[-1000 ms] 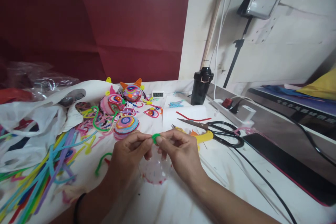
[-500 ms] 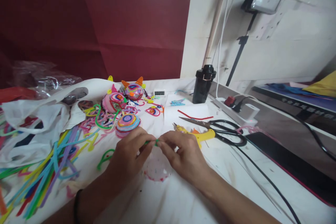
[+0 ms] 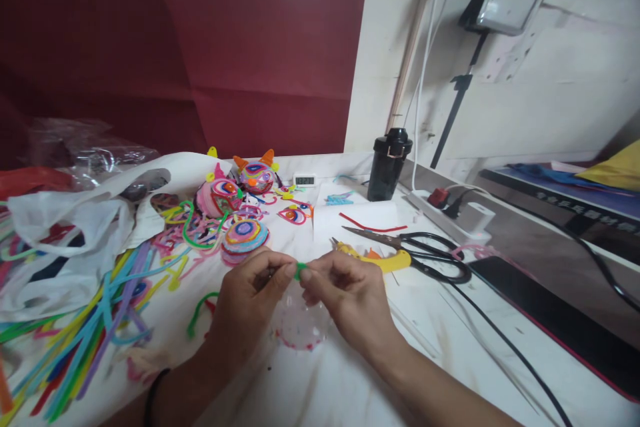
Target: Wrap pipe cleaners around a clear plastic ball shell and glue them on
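Both hands meet over the white table and pinch one small green pipe cleaner piece (image 3: 299, 270) between their fingertips. My left hand (image 3: 247, 307) holds it from the left, my right hand (image 3: 347, 300) from the right. Only a short bit of green shows between the fingers. Under the hands lies a round clear piece with a pink rim (image 3: 300, 332). A bent green pipe cleaner (image 3: 199, 312) lies on the table just left of my left hand.
Black scissors (image 3: 425, 255) and a yellow glue gun (image 3: 380, 259) lie right of the hands. Coiled pipe-cleaner figures (image 3: 245, 235) sit behind them, loose coloured pipe cleaners (image 3: 85, 333) and white plastic bags (image 3: 70, 233) at left. A black bottle (image 3: 387, 163), power strip (image 3: 460, 217) and cables stand at right.
The hands have stayed together on the green piece, working it between the fingertips; the green loop seen a second ago is now mostly hidden by the fingers. The view shifted slightly.
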`<state>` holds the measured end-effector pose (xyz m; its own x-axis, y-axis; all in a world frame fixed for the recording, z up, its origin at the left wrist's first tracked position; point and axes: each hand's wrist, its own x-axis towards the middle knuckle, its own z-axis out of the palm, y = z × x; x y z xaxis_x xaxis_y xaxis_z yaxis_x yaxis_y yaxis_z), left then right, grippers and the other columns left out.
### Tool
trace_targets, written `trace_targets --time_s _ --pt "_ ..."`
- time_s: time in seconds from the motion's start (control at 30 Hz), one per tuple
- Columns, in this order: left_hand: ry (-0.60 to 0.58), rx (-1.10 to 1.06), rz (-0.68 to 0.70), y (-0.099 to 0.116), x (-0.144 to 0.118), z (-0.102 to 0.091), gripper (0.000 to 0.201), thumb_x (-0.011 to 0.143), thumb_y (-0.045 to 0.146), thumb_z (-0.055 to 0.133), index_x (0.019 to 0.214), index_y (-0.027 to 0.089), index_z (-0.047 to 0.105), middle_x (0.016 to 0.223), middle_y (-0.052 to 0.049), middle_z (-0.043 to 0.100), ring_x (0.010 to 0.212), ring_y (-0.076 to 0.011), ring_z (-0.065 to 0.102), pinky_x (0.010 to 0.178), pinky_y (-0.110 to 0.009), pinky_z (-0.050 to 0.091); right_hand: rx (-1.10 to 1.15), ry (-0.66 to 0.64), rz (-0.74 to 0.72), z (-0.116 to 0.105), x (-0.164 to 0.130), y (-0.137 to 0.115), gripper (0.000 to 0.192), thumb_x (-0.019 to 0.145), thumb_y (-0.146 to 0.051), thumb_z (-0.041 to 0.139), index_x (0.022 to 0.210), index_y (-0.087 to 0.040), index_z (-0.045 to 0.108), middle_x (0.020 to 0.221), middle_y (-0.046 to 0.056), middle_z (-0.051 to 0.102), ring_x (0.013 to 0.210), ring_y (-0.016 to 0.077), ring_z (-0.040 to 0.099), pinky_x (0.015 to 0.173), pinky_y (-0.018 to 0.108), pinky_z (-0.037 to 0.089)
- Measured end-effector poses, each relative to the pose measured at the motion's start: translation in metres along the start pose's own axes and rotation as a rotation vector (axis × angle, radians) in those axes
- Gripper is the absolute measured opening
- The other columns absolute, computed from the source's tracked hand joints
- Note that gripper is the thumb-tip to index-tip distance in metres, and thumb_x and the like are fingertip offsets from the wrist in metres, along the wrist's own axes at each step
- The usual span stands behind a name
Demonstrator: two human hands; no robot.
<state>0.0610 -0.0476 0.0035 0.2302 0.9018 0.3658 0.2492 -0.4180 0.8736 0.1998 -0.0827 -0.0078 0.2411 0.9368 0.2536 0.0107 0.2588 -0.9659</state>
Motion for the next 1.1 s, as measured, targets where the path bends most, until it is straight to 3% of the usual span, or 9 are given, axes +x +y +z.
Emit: trace_targets --time_s 0.17,0.3,0.4,0.57,0.63,0.83,1.1 --pt "0.011 -0.083 -0.055 0.003 -0.004 0.003 0.016 0.078 0.032 0.062 0.072 0.019 0.067 0.052 0.005 0.051 0.046 -0.0089 0.044 0.041 -0.020 0.030 0.136 0.027 0.055 0.004 -0.002 -0.006 0.021 0.068 -0.034 0.074 0.063 -0.015 0.066 0.049 0.002 0.065 0.042 0.0130 0.059 0.044 0.023 0.047" --pt "-0.021 0.013 0.071 0.001 0.001 -0.003 0.015 0.081 0.030 0.058 0.072 0.019 0.065 0.056 0.004 0.055 0.046 -0.0092 0.046 0.042 -0.020 0.034 0.202 -0.042 0.127 0.004 -0.001 -0.005 0.025 0.068 -0.038 0.075 0.067 -0.015 0.064 0.052 0.002 0.067 0.045 0.0143 0.061 0.048 0.026 0.051" --pt "-0.040 0.217 0.219 0.000 0.005 -0.009 0.018 0.084 0.028 0.056 0.071 0.019 0.064 0.063 0.002 0.059 0.054 -0.0116 0.054 0.049 -0.022 0.040 0.112 -0.133 0.106 0.000 0.002 -0.002 0.023 0.071 -0.037 0.073 0.069 -0.015 0.064 0.054 0.002 0.065 0.047 0.0137 0.060 0.048 0.025 0.049" --pt "-0.091 0.416 0.422 0.000 0.007 -0.013 0.019 0.088 0.024 0.051 0.075 0.019 0.064 0.072 0.000 0.064 0.067 -0.0137 0.062 0.061 -0.023 0.045 -0.272 -0.139 -0.140 -0.007 0.002 0.003 0.013 0.079 -0.026 0.062 0.071 -0.016 0.064 0.057 0.001 0.062 0.049 0.0117 0.056 0.045 0.021 0.041" --pt "-0.105 0.421 0.439 0.000 0.008 -0.014 0.020 0.089 0.023 0.050 0.075 0.019 0.064 0.072 0.000 0.065 0.069 -0.0133 0.063 0.063 -0.022 0.046 -0.228 -0.147 -0.096 -0.007 0.001 0.002 0.014 0.079 -0.026 0.061 0.070 -0.016 0.063 0.056 0.001 0.062 0.047 0.0118 0.056 0.044 0.021 0.041" --pt "-0.039 0.356 0.373 0.001 0.009 -0.014 0.017 0.086 0.025 0.054 0.076 0.019 0.066 0.073 0.000 0.066 0.070 -0.0145 0.062 0.064 -0.024 0.046 0.111 -0.109 0.093 -0.004 0.004 -0.003 0.020 0.070 -0.032 0.072 0.067 -0.016 0.062 0.055 0.001 0.066 0.045 0.0135 0.061 0.045 0.024 0.052" --pt "-0.059 0.072 0.087 -0.005 0.004 -0.007 0.018 0.083 0.033 0.058 0.074 0.019 0.066 0.060 0.002 0.059 0.050 -0.0106 0.051 0.042 -0.020 0.035 0.344 -0.098 0.175 0.001 0.004 -0.005 0.029 0.059 -0.032 0.083 0.063 -0.015 0.060 0.049 -0.001 0.066 0.042 0.0127 0.062 0.044 0.023 0.054"
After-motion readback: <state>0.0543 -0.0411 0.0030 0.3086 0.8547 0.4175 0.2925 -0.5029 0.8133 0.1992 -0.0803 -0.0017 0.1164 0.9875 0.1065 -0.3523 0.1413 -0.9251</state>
